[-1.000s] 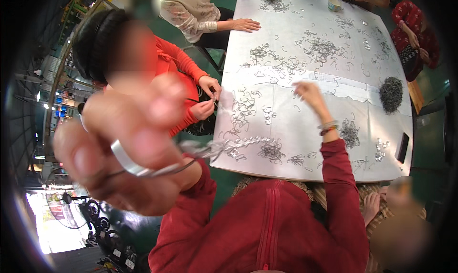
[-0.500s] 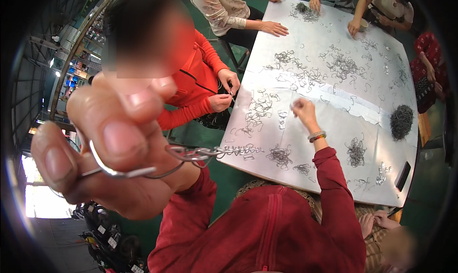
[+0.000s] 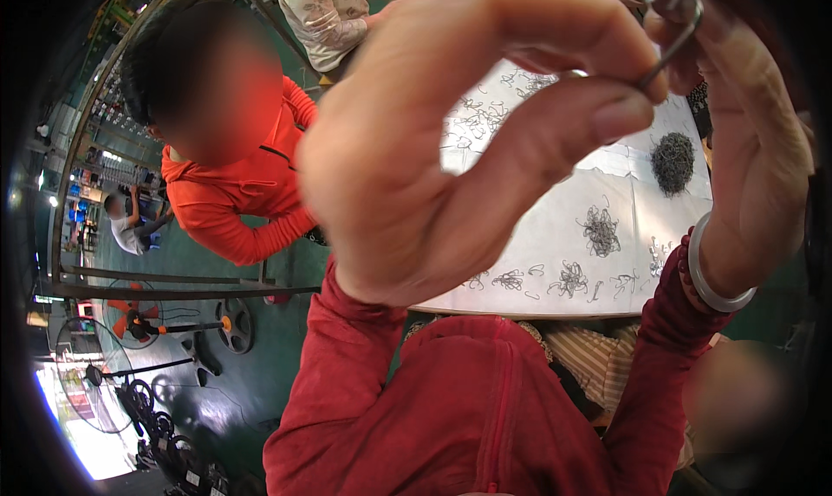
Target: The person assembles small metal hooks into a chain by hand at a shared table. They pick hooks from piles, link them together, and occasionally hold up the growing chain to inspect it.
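My left hand [image 3: 390, 175] is raised large and close, its thumb and forefinger pinched on one end of a bent metal wire hook [image 3: 685, 41]. At the upper right my right hand [image 3: 750, 140], with a pale bangle [image 3: 724, 301] at the wrist, is closed at the hook's other end. More shiny metal shows among the right fingertips, partly cut off by the picture's edge, and I cannot make out its shape. Behind the hands, the white-covered table [image 3: 555, 236] carries loose wire hooks, with a small heap [image 3: 600, 231] and a dense dark pile [image 3: 672, 164].
A person in an orange hooded top [image 3: 234, 201] is close on my left. Beyond is someone in a patterned pale top [image 3: 321, 19]. At lower right is a person in striped clothing [image 3: 589, 357]. An orange-bladed fan [image 3: 134, 310] stands on the green floor at left.
My left hand has moved right and up across the view. My right hand has risen from above the table to meet it. The linked metal pieces hanging from the left hand no longer show there.
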{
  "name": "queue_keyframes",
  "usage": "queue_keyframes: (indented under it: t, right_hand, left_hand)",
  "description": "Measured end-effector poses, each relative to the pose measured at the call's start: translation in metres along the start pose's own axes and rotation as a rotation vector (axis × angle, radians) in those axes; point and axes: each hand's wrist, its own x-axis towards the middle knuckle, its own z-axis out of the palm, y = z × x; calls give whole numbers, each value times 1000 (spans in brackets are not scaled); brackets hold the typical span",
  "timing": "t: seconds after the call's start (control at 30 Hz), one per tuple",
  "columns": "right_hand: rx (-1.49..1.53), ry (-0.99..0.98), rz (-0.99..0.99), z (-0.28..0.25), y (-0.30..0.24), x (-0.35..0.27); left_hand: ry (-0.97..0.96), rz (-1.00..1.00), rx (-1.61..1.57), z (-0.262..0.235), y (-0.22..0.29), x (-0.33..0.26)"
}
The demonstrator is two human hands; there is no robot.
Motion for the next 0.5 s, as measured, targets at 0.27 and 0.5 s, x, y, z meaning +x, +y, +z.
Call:
queue_keyframes:
  t: [0.27,0.5]
  right_hand:
    - [-92,62,56,-25,-16,-15]
    - [-84,81,157,-38,0,-22]
  left_hand:
    - [-41,-45,253,46,-25,12]
    - [-38,-93,240,70,-59,3]
